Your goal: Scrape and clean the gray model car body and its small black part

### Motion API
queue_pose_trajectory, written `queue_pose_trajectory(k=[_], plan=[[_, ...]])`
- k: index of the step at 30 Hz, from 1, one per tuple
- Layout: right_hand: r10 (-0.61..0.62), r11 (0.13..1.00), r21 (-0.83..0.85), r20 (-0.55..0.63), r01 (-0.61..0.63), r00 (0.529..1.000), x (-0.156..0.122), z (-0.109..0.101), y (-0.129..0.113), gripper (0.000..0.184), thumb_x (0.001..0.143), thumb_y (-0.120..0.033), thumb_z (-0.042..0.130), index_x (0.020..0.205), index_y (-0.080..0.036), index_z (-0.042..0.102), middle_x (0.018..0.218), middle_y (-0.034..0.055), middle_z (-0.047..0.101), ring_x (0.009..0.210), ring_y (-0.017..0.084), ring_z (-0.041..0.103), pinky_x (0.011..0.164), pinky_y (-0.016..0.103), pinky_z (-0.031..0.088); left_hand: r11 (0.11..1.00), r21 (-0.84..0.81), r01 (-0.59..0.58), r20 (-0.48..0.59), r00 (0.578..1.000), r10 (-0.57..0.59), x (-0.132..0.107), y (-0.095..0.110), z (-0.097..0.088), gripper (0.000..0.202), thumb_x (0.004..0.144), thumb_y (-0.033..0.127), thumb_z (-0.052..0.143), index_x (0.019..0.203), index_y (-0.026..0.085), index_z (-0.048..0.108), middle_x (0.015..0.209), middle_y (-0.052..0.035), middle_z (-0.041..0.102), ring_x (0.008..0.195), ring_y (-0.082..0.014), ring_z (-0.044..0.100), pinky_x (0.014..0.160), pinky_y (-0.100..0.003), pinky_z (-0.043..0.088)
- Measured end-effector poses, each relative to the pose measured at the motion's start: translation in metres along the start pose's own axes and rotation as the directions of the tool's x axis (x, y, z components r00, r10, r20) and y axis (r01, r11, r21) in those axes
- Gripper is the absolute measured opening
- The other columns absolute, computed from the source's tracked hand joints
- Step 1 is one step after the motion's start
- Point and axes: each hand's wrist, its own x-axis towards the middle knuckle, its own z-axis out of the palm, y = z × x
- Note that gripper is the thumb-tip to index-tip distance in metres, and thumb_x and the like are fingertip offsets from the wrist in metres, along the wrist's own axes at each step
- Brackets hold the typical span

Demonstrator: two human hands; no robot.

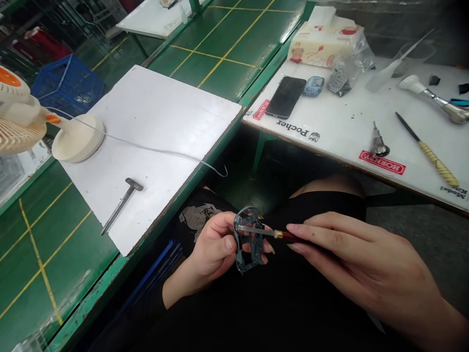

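My left hand (210,249) grips a small dark grey plastic frame (239,254), thumb on the near side and fingertips showing behind it. The part is curved at the top and has openings through its middle. My right hand (377,259) pinches the dark red handle of a narrow-bladed knife (258,231) with a brass collar. Its flat metal blade reaches left across the frame, with the tip at the curved rim; whether the edge touches cannot be made out. Both hands are above my dark-clothed lap.
On the right table (330,122) lie a phone (286,97), a tissue box (326,41), a file with a wrapped handle (427,149) and a small metal tool (378,144). A white board (172,117) at left bears a T-shaped tool (122,205) and a fan (78,139).
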Motion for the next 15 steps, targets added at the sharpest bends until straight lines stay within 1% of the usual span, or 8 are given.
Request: queue_pose_trajectory(k=[3, 5, 9, 12, 15], plan=[[-0.003, 1.0, -0.012, 0.002, 0.003, 1.0, -0.004, 0.0, 0.0, 0.031, 0.115, -0.019, 0.076, 0.144, -0.03, 0.077, 0.123, 0.0027, 0.085, 0.099, 0.016, 0.085, 0.09, 0.024, 0.071, 1.0, 0.017, -0.018, 0.004, 1.0, 0.018, 0.001, -0.002, -0.001, 0.058, 0.089, 0.063, 0.104, 0.114, 0.014, 0.082, 0.111, -0.0146, 0.089, 0.089, -0.029, 0.089, 0.077, -0.04, 0.077], [-0.001, 1.0, -0.007, 0.002, 0.001, 1.0, -0.006, 0.001, 0.001, 0.032, 0.115, -0.019, 0.076, 0.145, -0.031, 0.077, 0.122, 0.0027, 0.085, 0.097, 0.017, 0.085, 0.089, 0.025, 0.072, 1.0, 0.019, -0.022, 0.002, 1.0, 0.022, 0.001, -0.002, -0.001, 0.058, 0.089, 0.061, 0.104, 0.114, 0.014, 0.082, 0.115, -0.0148, 0.089, 0.092, -0.0297, 0.09, 0.078, -0.042, 0.078], [0.017, 1.0, 0.019, 0.018, -0.018, 1.0, -0.005, -0.001, 0.001, 0.029, 0.115, -0.021, 0.075, 0.143, -0.031, 0.079, 0.119, 0.0028, 0.086, 0.092, 0.017, 0.085, 0.083, 0.025, 0.072, 0.999, 0.037, -0.003, 0.007, 1.0, 0.003, 0.0, 0.0, 0.002, 0.053, 0.09, 0.057, 0.104, 0.113, 0.015, 0.081, 0.115, -0.0143, 0.089, 0.094, -0.0304, 0.09, 0.081, -0.044, 0.078], [0.026, 0.996, 0.083, 0.081, -0.032, 0.996, -0.004, -0.002, 0.001, 0.025, 0.116, -0.023, 0.074, 0.139, -0.031, 0.08, 0.112, 0.0013, 0.088, 0.088, 0.016, 0.085, 0.078, 0.023, 0.07, 0.999, 0.048, -0.017, 0.022, 1.0, 0.016, -0.005, 0.001, 0.0, 0.041, 0.095, 0.047, 0.102, 0.113, 0.017, 0.08, 0.121, -0.0149, 0.09, 0.098, -0.0321, 0.091, 0.084, -0.046, 0.078], [0.032, 0.985, 0.16, 0.187, -0.063, 0.982, -0.008, 0.001, 0.005, 0.028, 0.118, -0.021, 0.068, 0.143, -0.03, 0.078, 0.105, 0.0, 0.086, 0.083, 0.014, 0.082, 0.071, 0.021, 0.066, 0.996, 0.083, -0.013, 0.039, 0.999, 0.01, -0.014, 0.0, -0.007, 0.031, 0.1, 0.038, 0.098, 0.112, 0.017, 0.079, 0.127, -0.0167, 0.091, 0.104, -0.0346, 0.093, 0.091, -0.048, 0.077]])
